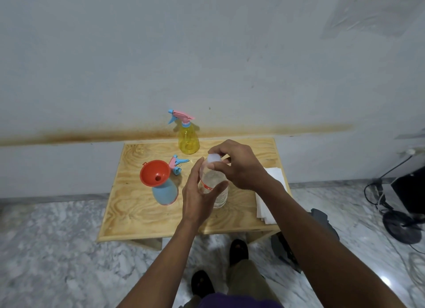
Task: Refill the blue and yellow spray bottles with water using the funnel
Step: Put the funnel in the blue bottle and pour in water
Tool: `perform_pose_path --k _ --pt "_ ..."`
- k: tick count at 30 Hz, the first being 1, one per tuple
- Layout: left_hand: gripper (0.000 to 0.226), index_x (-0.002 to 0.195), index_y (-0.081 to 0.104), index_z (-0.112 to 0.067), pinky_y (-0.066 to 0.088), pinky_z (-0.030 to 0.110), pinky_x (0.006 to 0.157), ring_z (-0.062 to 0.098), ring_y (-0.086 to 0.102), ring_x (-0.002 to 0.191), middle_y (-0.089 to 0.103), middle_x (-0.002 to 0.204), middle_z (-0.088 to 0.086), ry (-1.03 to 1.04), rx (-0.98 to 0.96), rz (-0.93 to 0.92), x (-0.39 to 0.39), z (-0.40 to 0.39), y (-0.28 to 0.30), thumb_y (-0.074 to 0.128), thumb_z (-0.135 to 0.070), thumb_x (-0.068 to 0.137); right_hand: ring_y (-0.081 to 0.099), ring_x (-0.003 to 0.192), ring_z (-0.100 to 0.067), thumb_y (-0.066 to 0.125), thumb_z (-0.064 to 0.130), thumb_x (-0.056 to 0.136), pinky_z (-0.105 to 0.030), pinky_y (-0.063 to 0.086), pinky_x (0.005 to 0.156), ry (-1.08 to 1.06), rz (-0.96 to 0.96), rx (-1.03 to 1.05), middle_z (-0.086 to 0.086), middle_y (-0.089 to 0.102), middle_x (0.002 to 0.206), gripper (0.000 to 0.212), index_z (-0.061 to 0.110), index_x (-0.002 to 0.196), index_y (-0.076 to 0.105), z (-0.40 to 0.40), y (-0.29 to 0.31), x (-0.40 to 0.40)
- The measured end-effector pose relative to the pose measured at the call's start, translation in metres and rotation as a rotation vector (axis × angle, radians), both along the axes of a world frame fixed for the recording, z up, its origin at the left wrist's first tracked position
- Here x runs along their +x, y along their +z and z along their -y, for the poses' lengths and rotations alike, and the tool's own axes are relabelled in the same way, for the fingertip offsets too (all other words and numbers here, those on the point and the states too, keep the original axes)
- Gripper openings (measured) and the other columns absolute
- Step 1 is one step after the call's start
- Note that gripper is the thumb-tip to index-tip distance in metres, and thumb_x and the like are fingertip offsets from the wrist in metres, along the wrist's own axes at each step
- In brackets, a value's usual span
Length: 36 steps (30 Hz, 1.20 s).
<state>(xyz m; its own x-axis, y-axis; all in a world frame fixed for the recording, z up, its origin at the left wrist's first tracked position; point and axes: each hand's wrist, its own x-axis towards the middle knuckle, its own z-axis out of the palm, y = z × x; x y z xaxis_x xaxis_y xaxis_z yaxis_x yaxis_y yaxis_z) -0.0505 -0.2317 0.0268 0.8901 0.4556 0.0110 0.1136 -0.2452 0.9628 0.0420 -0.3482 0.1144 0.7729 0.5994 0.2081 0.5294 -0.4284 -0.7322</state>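
1. Progress, judged from how things lie: the blue spray bottle (166,192) stands with its spray head off and the orange funnel (154,172) seated in its neck, so it is ready to take water. No pouring is under way, and how full it is cannot be told.
2. The step in hand looks like work on the cap of the clear water bottle (215,185), though whether it is being loosened or tightened cannot be told.
3. The right hand (239,165) pinches the white cap (214,158) from above with curled fingers and thumb.
4. The left hand (200,192) lies against the near side of the water bottle with fingers nearly straight, steadying it rather than wrapping it.
5. The blue bottle and funnel stand just left of the left hand. The detached spray head (177,164), pink and blue, lies on the counter (138,213) beyond the left hand, touching or just beside the funnel's rim.
6. The yellow spray bottle (188,139) stands upright beyond both hands, near the counter's far edge, with its head screwed on. It looks untouched, so its whole refill is left.
7. The water bottle is see-through with a red band, and it appears to hold water.
8. White paper sheets (271,192) lie on the counter under the right forearm.
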Motion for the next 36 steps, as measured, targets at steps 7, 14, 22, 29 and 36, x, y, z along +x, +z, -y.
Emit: perform_pose_path --k 7,14,22,29,36 --pt "0.094 0.148 0.036 -0.044 0.056 0.050 0.096 0.010 0.053 0.133 0.054 0.147 -0.011 0.000 0.005 0.006 -0.001 -0.002 0.000 0.077 -0.071 0.068 0.064 0.096 -0.018 0.081 0.030 0.080 -0.043 0.055 0.081 0.015 0.001 -0.029 -0.003 0.070 0.104 0.038 0.012 0.112 0.074 0.000 0.003 0.003" --pt "0.094 0.149 0.035 -0.043 0.056 0.051 0.094 0.014 0.056 0.131 0.056 0.146 -0.007 -0.015 0.049 -0.002 0.000 -0.006 -0.001 0.075 -0.070 0.069 0.063 0.111 -0.019 0.076 0.021 0.084 -0.042 0.053 0.093 -0.010 -0.043 -0.005 -0.004 0.070 0.120 0.039 0.010 0.120 0.069 -0.003 0.001 -0.003" --pt "0.092 0.151 0.037 -0.027 0.055 0.049 0.097 0.016 0.056 0.131 0.054 0.148 -0.005 -0.051 0.120 0.029 0.002 -0.005 -0.001 0.072 -0.065 0.074 0.065 0.102 -0.018 0.071 0.020 0.089 -0.039 0.056 0.082 -0.105 0.046 0.103 -0.004 0.071 0.115 0.031 0.009 0.118 0.070 -0.007 -0.001 -0.009" --pt "0.092 0.147 0.041 -0.036 0.057 0.050 0.093 0.016 0.059 0.127 0.057 0.142 -0.010 -0.032 0.032 0.007 0.004 -0.008 -0.005 0.078 -0.066 0.069 0.063 0.093 -0.012 0.072 0.018 0.086 -0.030 0.055 0.085 -0.560 -0.139 0.177 0.001 0.071 0.115 0.037 0.016 0.122 0.069 0.022 -0.031 0.022" --pt "0.083 0.149 0.043 -0.031 0.058 0.048 0.095 0.014 0.056 0.132 0.055 0.145 -0.005 -0.010 -0.088 -0.013 0.001 -0.002 -0.003 0.086 -0.037 0.078 0.057 0.119 -0.028 0.062 0.013 0.093 -0.029 0.038 0.100 -0.513 -0.386 -0.235 -0.012 0.064 0.129 0.037 0.007 0.129 0.061 0.043 -0.147 0.025"
